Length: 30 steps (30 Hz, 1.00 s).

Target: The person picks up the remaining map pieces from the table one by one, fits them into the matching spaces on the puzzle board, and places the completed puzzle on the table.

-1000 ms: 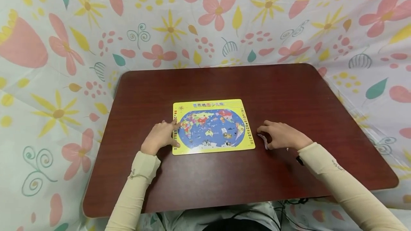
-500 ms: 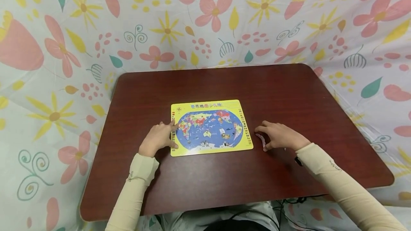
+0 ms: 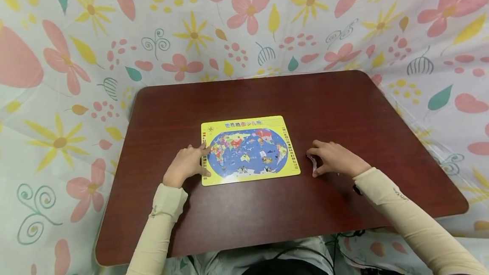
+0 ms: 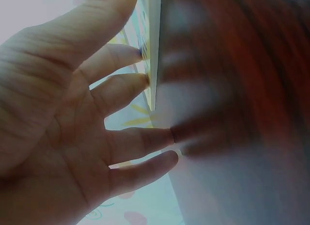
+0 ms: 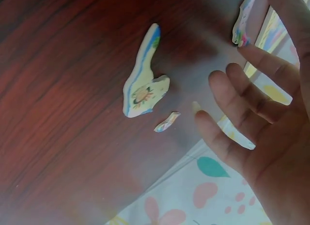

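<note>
A yellow-bordered world map puzzle board (image 3: 250, 150) lies flat on the dark wooden table (image 3: 244, 211). At its left edge rests my left hand (image 3: 186, 164), thumb and fingertips touching the border. In the left wrist view, the left hand (image 4: 63, 113) has two fingertips against the board's edge (image 4: 154, 55) and the other fingers spread by the table. Right of the board, my right hand (image 3: 338, 159) pinches a thin, pale puzzle piece (image 3: 314, 165) between thumb and index finger, standing on edge. The right wrist view shows this puzzle piece (image 5: 244, 19) near the right hand's (image 5: 276, 133) index fingertip.
Under the right hand, the right wrist view shows pale printed puzzle pieces (image 5: 138, 91), touching or overlapping, and a small narrow puzzle piece (image 5: 167, 122) on the table. Flower-printed cloth (image 3: 244, 24) hangs behind and beside the table. Dark cables (image 3: 336, 249) run below its front edge.
The camera view shifts slightly. Both hands stay nearly in place: the left at the board's edge, the right with the puzzle piece, now a little farther from the board and more upright.
</note>
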Each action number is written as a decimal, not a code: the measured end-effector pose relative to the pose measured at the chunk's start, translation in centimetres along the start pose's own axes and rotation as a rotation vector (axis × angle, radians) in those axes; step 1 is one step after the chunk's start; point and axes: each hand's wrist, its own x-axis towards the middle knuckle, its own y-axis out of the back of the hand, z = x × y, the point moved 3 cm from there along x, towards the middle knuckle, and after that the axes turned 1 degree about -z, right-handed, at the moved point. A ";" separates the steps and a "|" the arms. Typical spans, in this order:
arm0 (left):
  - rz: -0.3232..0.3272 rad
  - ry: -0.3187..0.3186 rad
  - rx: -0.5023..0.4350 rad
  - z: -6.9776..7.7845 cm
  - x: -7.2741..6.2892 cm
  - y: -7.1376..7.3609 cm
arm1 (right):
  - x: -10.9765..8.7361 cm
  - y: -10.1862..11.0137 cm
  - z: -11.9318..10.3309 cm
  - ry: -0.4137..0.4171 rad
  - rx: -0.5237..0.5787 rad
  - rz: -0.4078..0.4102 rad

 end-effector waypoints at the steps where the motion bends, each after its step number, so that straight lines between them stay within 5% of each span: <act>1: 0.000 0.001 -0.004 0.1 0.1 0.0 | -0.1 0.1 0.0 0.011 -0.024 0.013; 7: -0.008 -0.008 -0.017 0.4 0.7 0.1 | -1.2 0.4 -0.2 0.062 -0.156 0.085; 23: -0.034 -0.035 -0.030 1.4 1.9 0.0 | -2.7 0.0 0.3 0.144 -0.290 0.268; 30: -0.036 -0.011 -0.021 -0.2 -0.2 -0.1 | 0.1 0.2 -1.1 0.172 -0.259 0.225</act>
